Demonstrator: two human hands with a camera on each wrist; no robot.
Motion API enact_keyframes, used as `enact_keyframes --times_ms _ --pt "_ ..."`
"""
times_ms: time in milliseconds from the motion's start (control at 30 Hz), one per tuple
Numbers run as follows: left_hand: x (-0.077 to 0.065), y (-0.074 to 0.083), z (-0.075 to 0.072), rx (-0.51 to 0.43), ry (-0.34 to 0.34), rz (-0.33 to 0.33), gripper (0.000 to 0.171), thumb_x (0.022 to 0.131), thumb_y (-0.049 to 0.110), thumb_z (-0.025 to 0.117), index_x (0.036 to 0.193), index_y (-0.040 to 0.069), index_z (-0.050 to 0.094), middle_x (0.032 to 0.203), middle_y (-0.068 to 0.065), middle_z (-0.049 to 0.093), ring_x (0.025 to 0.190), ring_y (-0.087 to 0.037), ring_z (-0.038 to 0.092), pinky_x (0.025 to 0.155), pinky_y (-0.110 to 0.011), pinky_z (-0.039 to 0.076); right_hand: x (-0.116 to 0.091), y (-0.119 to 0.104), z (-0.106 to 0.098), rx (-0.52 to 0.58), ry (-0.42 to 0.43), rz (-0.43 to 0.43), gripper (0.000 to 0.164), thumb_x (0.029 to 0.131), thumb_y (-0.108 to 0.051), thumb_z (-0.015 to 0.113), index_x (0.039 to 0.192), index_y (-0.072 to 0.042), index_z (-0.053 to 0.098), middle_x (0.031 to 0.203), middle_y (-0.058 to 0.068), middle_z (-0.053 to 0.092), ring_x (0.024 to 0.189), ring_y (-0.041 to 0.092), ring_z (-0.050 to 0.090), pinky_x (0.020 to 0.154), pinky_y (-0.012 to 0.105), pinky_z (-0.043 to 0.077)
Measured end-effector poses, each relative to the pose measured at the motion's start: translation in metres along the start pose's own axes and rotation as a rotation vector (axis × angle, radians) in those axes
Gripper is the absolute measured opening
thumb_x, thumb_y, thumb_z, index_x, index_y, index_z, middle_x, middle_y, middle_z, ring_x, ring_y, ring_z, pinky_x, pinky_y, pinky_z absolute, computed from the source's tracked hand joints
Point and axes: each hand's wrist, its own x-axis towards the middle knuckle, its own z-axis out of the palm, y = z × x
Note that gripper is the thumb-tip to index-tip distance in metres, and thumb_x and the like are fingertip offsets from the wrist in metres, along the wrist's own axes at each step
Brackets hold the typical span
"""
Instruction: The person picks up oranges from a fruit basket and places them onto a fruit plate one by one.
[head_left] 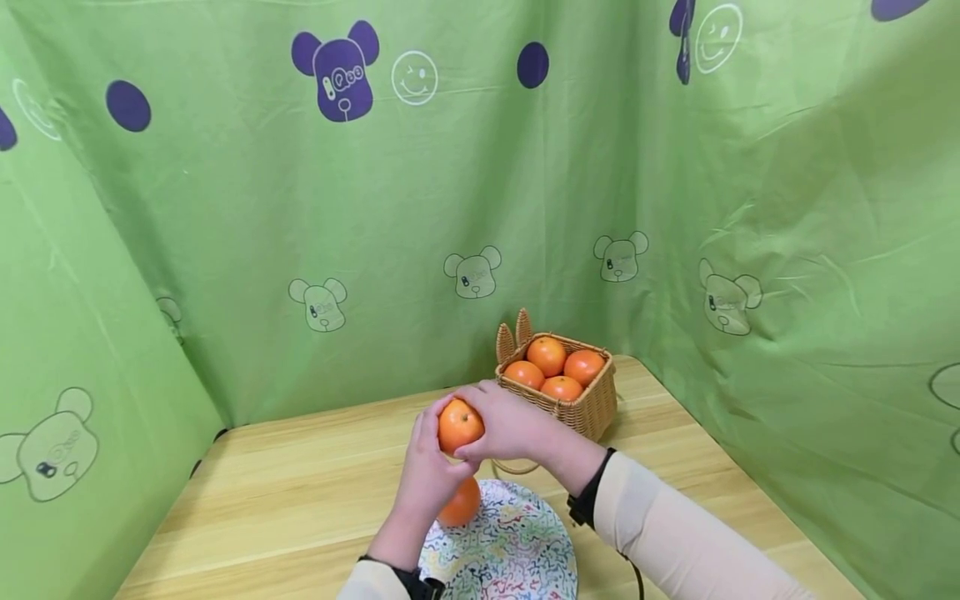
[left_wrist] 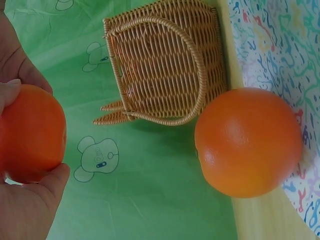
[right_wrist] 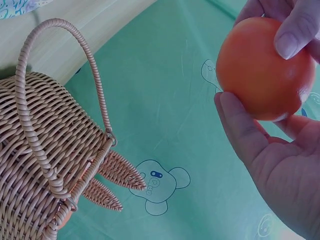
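Note:
Both hands hold one orange between them, raised above the table near the basket. My left hand grips it from the left, and my right hand grips it from the right with curled fingers. In the right wrist view the held orange shows fingers on two sides. A second orange sits on the round plate with a multicoloured squiggle pattern, partly hidden behind the left hand. It looms large in the left wrist view.
A wicker basket with two ear shapes stands at the back right, holding several oranges. Its looped handle hangs down in front. Green patterned cloth surrounds the wooden table at the back and sides.

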Motion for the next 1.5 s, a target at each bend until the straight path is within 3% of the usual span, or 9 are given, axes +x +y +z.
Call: enact_keyframes --times_ms 200,300,467,700,900,1033,1200,1500 --pt "-0.009 -0.013 -0.010 -0.032 -0.021 -0.115 0.079 0.065 0.022 0.082 0.131 0.015 0.038 0.121 -0.010 0.048 0.100 -0.024 0.055 0.083 -0.040 0.050 -0.001 0.006 -0.006 -0.001 0.029 -0.004 0.067 0.076 -0.044 0.069 0.131 -0.012 0.045 0.113 0.005 0.052 0.096 0.017 0.054 0.081 0.032 0.049" --pt "-0.018 -0.026 -0.019 -0.021 -0.047 -0.191 0.081 0.064 0.026 0.083 0.131 0.015 0.038 0.121 -0.009 0.050 0.101 -0.024 0.055 0.085 -0.042 0.049 -0.001 0.011 -0.010 -0.001 0.032 0.000 0.067 0.079 -0.044 0.066 0.132 -0.010 0.044 0.117 0.007 0.052 0.104 0.018 0.052 0.089 0.034 0.047" --pt "-0.037 -0.052 -0.035 0.022 -0.100 -0.255 0.079 0.063 0.023 0.083 0.128 0.013 0.040 0.115 -0.009 0.054 0.097 -0.023 0.056 0.083 -0.041 0.048 0.000 0.019 -0.012 0.028 0.028 0.030 0.067 0.081 -0.044 0.065 0.133 -0.009 0.043 0.122 0.010 0.051 0.109 0.020 0.051 0.094 0.036 0.044" --pt "-0.064 -0.078 -0.042 0.039 -0.163 -0.303 0.075 0.059 0.018 0.085 0.119 0.008 0.041 0.109 -0.012 0.056 0.093 -0.022 0.056 0.081 -0.038 0.047 0.000 0.029 -0.012 0.042 0.032 0.080 0.066 0.081 -0.043 0.065 0.133 -0.007 0.043 0.126 0.011 0.050 0.115 0.023 0.048 0.098 0.038 0.041" --pt "-0.078 -0.089 -0.040 0.044 -0.312 -0.330 0.077 0.059 0.025 0.085 0.118 0.006 0.039 0.106 -0.012 0.056 0.088 -0.021 0.056 0.076 -0.037 0.047 0.001 0.034 -0.014 0.023 0.050 0.094 0.066 0.081 -0.045 0.064 0.132 -0.009 0.044 0.127 0.010 0.050 0.117 0.023 0.046 0.100 0.037 0.039" --pt "-0.082 -0.095 -0.037 0.042 -0.394 -0.324 0.082 0.061 0.027 0.084 0.123 0.004 0.036 0.109 -0.014 0.055 0.087 -0.021 0.056 0.074 -0.038 0.048 0.001 0.035 -0.014 0.021 0.052 0.106 0.065 0.081 -0.045 0.064 0.132 -0.010 0.044 0.129 0.010 0.049 0.118 0.023 0.046 0.099 0.037 0.040" --pt "-0.083 -0.100 -0.032 0.060 -0.415 -0.326 0.091 0.060 0.026 0.084 0.133 0.007 0.034 0.115 -0.018 0.051 0.092 -0.026 0.056 0.075 -0.041 0.049 0.001 0.037 -0.015 0.029 0.055 0.116 0.065 0.080 -0.045 0.065 0.132 -0.011 0.045 0.128 0.010 0.050 0.117 0.022 0.046 0.099 0.037 0.040" --pt "-0.081 -0.102 -0.026 0.047 -0.471 -0.344 0.081 0.061 0.031 0.083 0.126 0.008 0.041 0.111 -0.012 0.051 0.088 -0.021 0.054 0.072 -0.039 0.047 0.001 0.041 -0.013 0.027 0.059 0.113 0.063 0.080 -0.045 0.065 0.130 -0.010 0.046 0.124 0.009 0.051 0.114 0.021 0.047 0.097 0.037 0.041"
